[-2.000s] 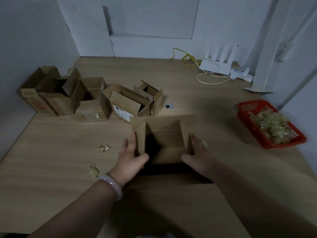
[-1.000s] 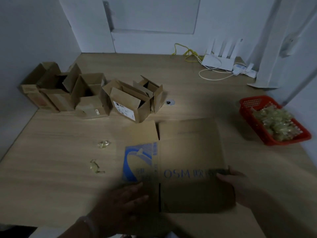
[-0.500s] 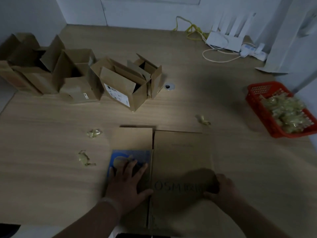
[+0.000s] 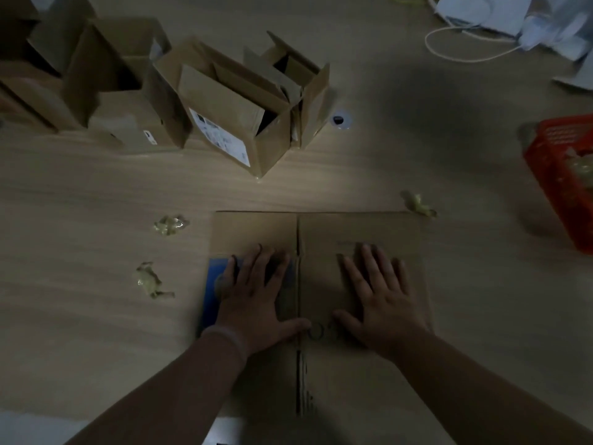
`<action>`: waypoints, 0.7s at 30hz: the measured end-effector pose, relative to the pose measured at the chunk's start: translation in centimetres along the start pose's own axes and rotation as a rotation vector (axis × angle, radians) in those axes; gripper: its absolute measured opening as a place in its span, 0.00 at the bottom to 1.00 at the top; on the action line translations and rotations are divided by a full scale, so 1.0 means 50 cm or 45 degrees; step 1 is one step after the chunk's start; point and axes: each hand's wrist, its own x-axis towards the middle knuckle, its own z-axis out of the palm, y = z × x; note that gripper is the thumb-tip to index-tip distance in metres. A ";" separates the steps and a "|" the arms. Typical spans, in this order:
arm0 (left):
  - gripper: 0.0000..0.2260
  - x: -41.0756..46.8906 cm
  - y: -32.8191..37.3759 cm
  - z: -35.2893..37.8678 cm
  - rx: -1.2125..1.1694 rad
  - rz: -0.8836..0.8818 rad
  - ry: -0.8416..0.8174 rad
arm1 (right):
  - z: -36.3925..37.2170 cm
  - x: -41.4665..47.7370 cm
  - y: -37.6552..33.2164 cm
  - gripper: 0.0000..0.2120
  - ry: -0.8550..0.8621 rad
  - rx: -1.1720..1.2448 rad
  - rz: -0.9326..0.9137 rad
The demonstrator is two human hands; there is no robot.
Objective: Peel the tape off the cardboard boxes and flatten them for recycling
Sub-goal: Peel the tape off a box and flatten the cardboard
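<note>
both hands press flat, fingers spread, on flattened box.

The right edge cuts the red basket; the left hand and right hand hide most print on the flattened box.

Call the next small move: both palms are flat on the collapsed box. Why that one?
Probably lift both hands and slide the flattened box aside. It already lies flat on the table, with the left hand and right hand pressing open-palmed on either side of its centre seam, so pressing more likely adds little. Several open boxes stand upright behind it, not yet flattened.
</note>
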 end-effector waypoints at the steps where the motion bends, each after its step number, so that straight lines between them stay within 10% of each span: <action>1: 0.51 -0.001 0.003 0.005 0.051 -0.001 0.004 | 0.006 0.001 -0.001 0.42 0.019 0.000 0.005; 21: 0.42 -0.088 -0.034 0.014 0.067 -0.023 0.108 | 0.040 -0.091 0.037 0.40 0.095 0.038 0.189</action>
